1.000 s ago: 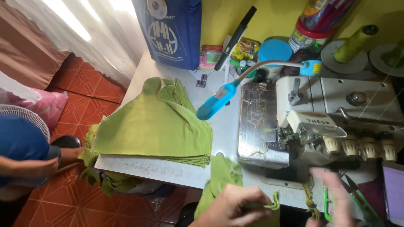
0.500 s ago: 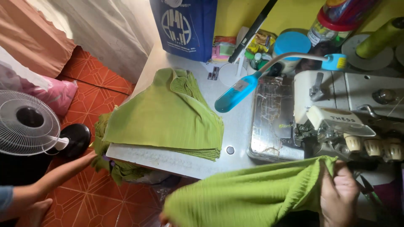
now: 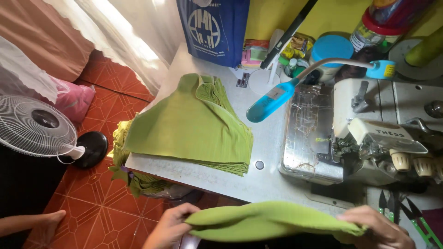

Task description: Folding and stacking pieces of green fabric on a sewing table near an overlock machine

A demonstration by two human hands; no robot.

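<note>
Left hand (image 3: pixel 170 226) and right hand (image 3: pixel 378 228): you gripped opposite ends of the green fabric piece (image 3: pixel 267 221), stretched level before the overlock sewing machine (image 3: pixel 369 133).

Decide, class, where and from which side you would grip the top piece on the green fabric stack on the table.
Probably pinch the top piece of the green fabric stack at its near edge, coming from the front of the table. There the layered edges show and lie unobstructed, while the stack's left side droops off the table.
</note>
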